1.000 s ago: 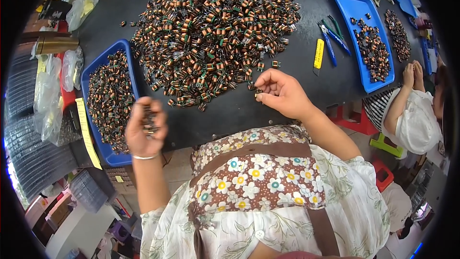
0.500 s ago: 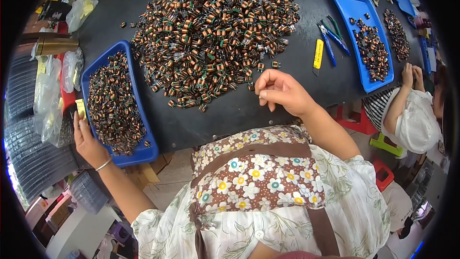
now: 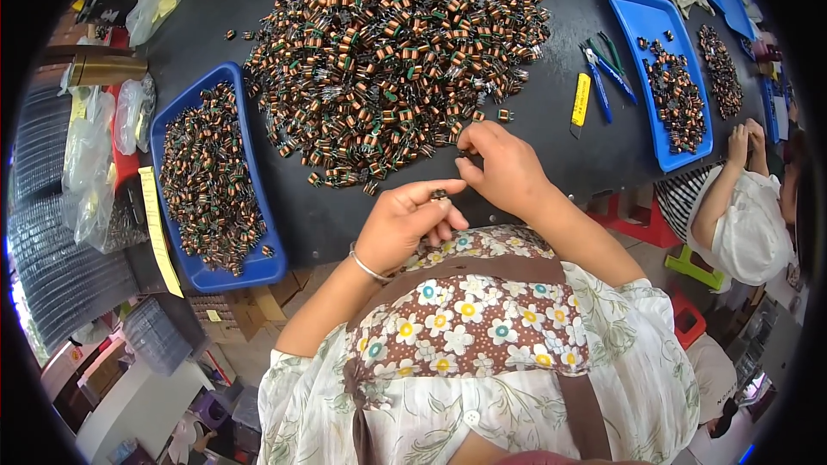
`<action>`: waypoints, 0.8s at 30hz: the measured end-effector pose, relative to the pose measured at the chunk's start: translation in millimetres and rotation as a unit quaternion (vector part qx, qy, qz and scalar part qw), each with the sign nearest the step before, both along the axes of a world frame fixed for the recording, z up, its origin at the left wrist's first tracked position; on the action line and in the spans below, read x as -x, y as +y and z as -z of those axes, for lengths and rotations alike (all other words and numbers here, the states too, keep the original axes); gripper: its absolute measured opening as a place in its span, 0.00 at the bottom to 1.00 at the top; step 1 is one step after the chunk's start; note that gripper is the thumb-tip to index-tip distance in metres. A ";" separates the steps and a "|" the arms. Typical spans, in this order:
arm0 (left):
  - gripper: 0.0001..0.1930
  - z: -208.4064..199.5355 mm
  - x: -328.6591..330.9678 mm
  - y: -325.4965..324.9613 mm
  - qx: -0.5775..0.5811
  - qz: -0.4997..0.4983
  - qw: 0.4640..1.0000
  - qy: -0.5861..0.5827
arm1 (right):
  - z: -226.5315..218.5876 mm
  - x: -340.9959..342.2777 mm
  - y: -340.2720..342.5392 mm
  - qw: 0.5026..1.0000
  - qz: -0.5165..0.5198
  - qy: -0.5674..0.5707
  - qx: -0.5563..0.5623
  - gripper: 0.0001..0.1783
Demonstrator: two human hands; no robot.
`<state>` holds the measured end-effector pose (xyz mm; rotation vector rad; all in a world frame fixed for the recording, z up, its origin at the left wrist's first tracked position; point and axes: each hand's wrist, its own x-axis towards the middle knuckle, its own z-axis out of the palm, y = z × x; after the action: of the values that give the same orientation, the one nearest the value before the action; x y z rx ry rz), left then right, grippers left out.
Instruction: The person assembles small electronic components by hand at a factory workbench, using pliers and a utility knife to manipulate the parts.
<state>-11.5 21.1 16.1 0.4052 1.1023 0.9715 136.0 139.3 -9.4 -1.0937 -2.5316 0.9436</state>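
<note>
A large heap of small copper-wound coils (image 3: 396, 60) with dark bases lies on the black table. My left hand (image 3: 403, 222) is in front of the heap, a small coil (image 3: 439, 195) pinched between thumb and forefinger. Close beside it, at the heap's near right edge, my right hand (image 3: 508, 168) has its fingers curled together. Something small and dark shows at those fingertips, too hidden to name. To the left, a dark blue tray (image 3: 274, 271) is full of more coils. A long yellow paper strip (image 3: 158, 232) lies along that tray's left side.
A yellow utility knife (image 3: 581, 101) and blue-handled pliers (image 3: 600, 90) lie right of the heap. Farther right stands a lighter blue tray (image 3: 662, 151) holding some coils. Another person's hands (image 3: 746, 142) are at the far right. Plastic bags (image 3: 90, 155) hang at the left.
My left hand has come from the left tray's outer side to the middle and now holds a coil. My right hand has moved slightly, its fingers curled in further.
</note>
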 end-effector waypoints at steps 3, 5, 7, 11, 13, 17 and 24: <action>0.15 3.1 -3.4 2.2 0.005 0.014 0.999 -0.030 | 3.7 -9.5 5.7 0.996 -0.018 0.072 0.052 0.12; 0.15 4.4 -3.5 2.1 0.008 0.015 0.999 -0.033 | 4.5 -18.6 4.7 0.981 -0.014 0.117 0.153 0.11; 0.15 5.8 -3.5 1.9 0.011 0.015 0.999 -0.036 | -2.5 -22.8 2.5 0.954 -0.010 0.161 0.252 0.11; 0.14 9.0 -4.2 2.3 0.020 -0.002 0.999 -0.049 | -17.1 -30.1 0.7 0.891 0.040 0.152 0.427 0.09; 0.13 10.5 -4.4 2.5 0.021 -0.004 0.999 -0.050 | -15.2 -31.5 -0.6 0.881 0.040 0.172 0.440 0.09; 0.11 14.4 -8.2 4.3 0.026 -0.029 0.999 -0.035 | -12.4 -32.4 -1.4 0.871 0.028 0.199 0.448 0.09; 0.05 14.7 -16.5 8.1 0.029 -0.052 0.997 -0.042 | -17.4 -27.4 0.2 0.909 -0.035 0.176 0.377 0.06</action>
<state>5.0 29.2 1.4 0.2593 1.0812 1.0366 163.4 139.5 8.0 -0.8695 -1.9363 2.0281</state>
